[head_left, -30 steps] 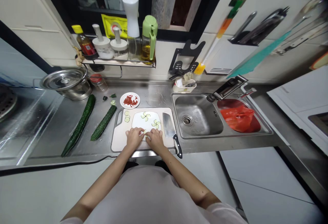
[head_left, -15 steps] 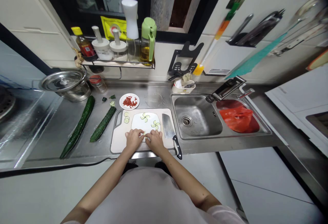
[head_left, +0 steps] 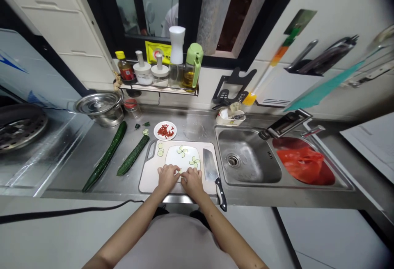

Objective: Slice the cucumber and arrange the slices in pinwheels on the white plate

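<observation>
Over the near edge of a white square plate (head_left: pixel 172 156), my left hand (head_left: pixel 168 178) and my right hand (head_left: pixel 193 181) meet with fingertips curled in a pinch. Between them a small pale-green bit shows, apparently a cucumber slice, mostly hidden by the fingers. Two pinwheels of cucumber slices, one at the back (head_left: pixel 182 151) and one on the right (head_left: pixel 194 162), lie on the plate. The plate rests on a cutting board (head_left: pixel 149 178). A few loose cucumber slices (head_left: pixel 160 150) sit at the board's upper left. Along its right side lies a kitchen knife (head_left: pixel 210 165), black handle over the near edge.
Left of the board lie a cut cucumber (head_left: pixel 133 155) and a whole cucumber (head_left: pixel 106 156). Behind it stands a small dish of red bits (head_left: pixel 165 131). A lidded steel pot (head_left: pixel 103 109) is at the back left. The sink (head_left: pixel 249 154) is on the right, holding a red bag (head_left: pixel 303 164).
The camera view has shifted, so the counter appears lower and further right. Both hands stay together at the plate's near edge with only slight finger movement.
</observation>
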Available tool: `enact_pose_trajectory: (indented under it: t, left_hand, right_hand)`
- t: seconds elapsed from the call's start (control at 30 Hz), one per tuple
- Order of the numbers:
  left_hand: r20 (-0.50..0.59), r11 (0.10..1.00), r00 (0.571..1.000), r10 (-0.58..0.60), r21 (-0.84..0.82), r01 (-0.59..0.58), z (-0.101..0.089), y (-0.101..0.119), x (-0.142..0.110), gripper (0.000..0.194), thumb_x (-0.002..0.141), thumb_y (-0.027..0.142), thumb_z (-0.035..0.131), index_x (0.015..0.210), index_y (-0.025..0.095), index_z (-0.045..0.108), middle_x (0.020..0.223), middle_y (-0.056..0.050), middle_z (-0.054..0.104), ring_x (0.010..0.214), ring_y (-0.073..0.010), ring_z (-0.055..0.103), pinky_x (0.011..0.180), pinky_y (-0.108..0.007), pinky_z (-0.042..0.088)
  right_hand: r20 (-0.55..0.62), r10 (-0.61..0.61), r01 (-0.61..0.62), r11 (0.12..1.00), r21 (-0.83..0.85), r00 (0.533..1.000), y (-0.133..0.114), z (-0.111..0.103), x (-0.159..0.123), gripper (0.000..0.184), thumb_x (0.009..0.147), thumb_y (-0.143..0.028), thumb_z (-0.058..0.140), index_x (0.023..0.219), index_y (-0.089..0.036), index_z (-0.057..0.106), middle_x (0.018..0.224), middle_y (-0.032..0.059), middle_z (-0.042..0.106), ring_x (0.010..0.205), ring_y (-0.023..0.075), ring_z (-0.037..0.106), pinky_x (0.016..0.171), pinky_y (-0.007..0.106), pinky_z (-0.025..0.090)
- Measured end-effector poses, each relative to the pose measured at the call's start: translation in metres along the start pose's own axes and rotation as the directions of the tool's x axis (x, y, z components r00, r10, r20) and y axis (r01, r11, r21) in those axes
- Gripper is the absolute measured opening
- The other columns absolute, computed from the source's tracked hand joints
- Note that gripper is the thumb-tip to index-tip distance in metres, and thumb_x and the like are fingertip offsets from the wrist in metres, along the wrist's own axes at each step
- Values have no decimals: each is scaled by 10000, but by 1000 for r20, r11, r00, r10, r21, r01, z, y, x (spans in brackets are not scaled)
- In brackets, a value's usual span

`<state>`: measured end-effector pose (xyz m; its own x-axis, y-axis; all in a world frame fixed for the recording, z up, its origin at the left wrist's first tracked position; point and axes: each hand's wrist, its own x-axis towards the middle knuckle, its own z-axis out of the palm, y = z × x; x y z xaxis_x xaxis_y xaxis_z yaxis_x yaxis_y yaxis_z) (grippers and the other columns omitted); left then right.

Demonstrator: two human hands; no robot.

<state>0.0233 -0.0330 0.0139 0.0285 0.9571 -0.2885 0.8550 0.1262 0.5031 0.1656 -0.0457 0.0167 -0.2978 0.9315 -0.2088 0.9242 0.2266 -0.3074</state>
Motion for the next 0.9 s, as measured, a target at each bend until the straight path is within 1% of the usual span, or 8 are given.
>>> enact_pose_trajectory:
  t: [0.27, 0.43, 0.57, 0.63, 0.73, 0.83, 0.9]
  left_hand:
    - [1, 1000, 1000, -6, -5, 6, -2, 3, -2, 186, 840, 300, 558, 956, 265, 699, 923, -42, 679, 1006, -240, 543, 885, -395, 280]
    - [9, 1000, 1000, -1, -16, 2, -3, 2, -1, 193, 840, 308, 547, 947, 265, 702, 924, -49, 683, 1012, -257, 546, 881, -409, 296]
    - [11, 999, 1000, -10, -48, 11, -4, 1, 1, 191, 826, 310, 555, 943, 264, 698, 920, -44, 688, 1007, -257, 554, 876, -409, 306]
    - [-26, 997, 999, -18, -82, 16, -5, 0, 2, 197, 825, 305, 551, 956, 262, 693, 904, -40, 688, 993, -248, 562, 876, -403, 311]
    - [-137, 991, 989, -54, -129, 36, -9, -4, 5, 217, 842, 304, 523, 980, 258, 684, 881, -37, 685, 967, -235, 575, 880, -394, 317]
    - [-258, 983, 955, -144, -147, 109, -18, -15, 10, 235, 845, 329, 509, 997, 264, 675, 863, -33, 683, 958, -240, 581, 884, -401, 319]
    - [-311, 972, 925, -219, -153, 179, -26, -26, 14, 241, 834, 343, 514, 1004, 274, 670, 861, -30, 685, 957, -249, 583, 883, -409, 321]
  right_hand:
    - [7, -33, 33, 998, -47, 999, -3, -7, 4, 224, 876, -234, 519, 978, -225, 718, 946, 81, 573, 970, 236, 425, 836, 362, 223]
    - [27, -39, 40, 999, -26, 999, -2, -9, 8, 217, 863, -224, 529, 965, -231, 721, 945, 79, 584, 978, 243, 439, 845, 368, 230]
    - [39, -56, 56, 998, -13, 998, -1, -12, 14, 228, 890, -230, 501, 909, -223, 728, 954, 82, 591, 963, 235, 452, 838, 363, 233]
    - [36, -60, 61, 998, -13, 998, 0, -13, 17, 238, 902, -230, 488, 880, -218, 725, 951, 81, 593, 949, 227, 457, 831, 357, 234]
    - [-6, -55, 55, 999, -4, 998, 1, -15, 19, 237, 910, -230, 481, 866, -211, 713, 945, 74, 600, 941, 217, 461, 821, 343, 234]
    - [-102, -21, 26, 999, 44, 995, 3, -17, 18, 227, 917, -242, 478, 917, -215, 704, 950, 62, 611, 942, 210, 464, 818, 332, 235]
    - [-166, 8, 7, 995, 95, 986, 7, -19, 16, 227, 919, -242, 475, 960, -220, 698, 946, 53, 618, 936, 201, 469, 820, 323, 239]
